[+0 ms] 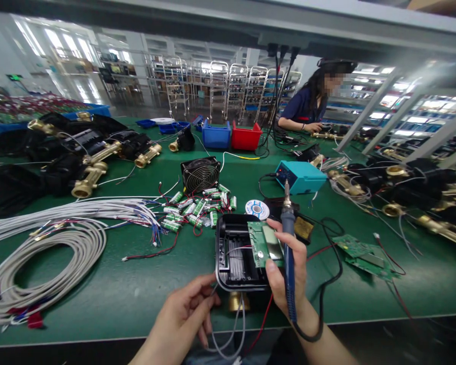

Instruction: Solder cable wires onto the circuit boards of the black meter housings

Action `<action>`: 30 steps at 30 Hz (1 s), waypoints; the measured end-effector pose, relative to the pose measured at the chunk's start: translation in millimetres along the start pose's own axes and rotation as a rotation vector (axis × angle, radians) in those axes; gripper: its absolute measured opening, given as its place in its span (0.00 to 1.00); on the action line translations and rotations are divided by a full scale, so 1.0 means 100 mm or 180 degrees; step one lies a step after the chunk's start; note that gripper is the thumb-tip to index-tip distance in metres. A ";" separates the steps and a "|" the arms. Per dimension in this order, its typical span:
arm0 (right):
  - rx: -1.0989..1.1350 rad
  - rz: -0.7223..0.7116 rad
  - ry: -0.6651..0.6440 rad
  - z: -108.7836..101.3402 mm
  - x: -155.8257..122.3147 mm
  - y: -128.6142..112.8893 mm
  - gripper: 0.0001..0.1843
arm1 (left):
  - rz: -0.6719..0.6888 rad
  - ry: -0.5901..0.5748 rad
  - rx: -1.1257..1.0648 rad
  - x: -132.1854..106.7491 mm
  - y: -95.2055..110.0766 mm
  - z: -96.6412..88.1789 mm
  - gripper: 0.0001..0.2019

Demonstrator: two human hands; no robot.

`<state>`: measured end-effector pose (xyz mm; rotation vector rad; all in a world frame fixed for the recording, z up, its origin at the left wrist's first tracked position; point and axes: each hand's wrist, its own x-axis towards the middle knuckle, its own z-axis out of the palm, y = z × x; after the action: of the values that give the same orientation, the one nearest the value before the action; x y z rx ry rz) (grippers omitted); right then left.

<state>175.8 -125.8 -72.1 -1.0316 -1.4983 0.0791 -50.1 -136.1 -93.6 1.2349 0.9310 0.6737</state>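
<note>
A black open housing (235, 276) with a brass fitting (237, 302) below it sits at the table's front edge. My left hand (192, 309) is at its lower left corner, fingers closed on a thin grey cable (244, 319) that loops below the housing. In my right hand (294, 258) is a green circuit board (257, 248) with a display, pinched by its right edge and tilted over the housing. The same hand also carries a blue-handled soldering iron (289, 253), tip pointing up. A thin wire runs from the board into the housing.
Green-wrapped batteries (197, 207), a solder reel (257, 209) and a fan (200, 174) lie beyond the housing. Cable coils (7, 289) are left; more circuit boards (368, 257) and a teal soldering station (302, 177) are right. A co-worker (307, 109) is behind.
</note>
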 end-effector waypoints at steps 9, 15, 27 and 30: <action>-0.0036 0.0000 -0.0007 -0.01 0.00 0.01 0.24 | 0.1444 0.0470 0.2222 0.05 0.06 0.00 0.18; -0.0139 -0.0018 0.0027 -0.01 0.01 0.00 0.24 | 0.1643 0.0515 0.2358 0.06 0.08 0.00 0.17; -0.0718 -0.0681 -0.0652 -0.14 0.42 -0.28 0.16 | 0.0854 0.0776 0.0674 0.24 0.24 0.14 0.12; -0.1032 -0.1068 -0.1264 -0.12 0.62 -0.43 0.10 | 0.0870 0.0788 0.0620 0.24 0.27 0.14 0.12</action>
<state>171.9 -118.8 3.6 -1.0422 -2.0793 -0.2154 -24.5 -116.4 -72.3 1.4916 1.0605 0.9872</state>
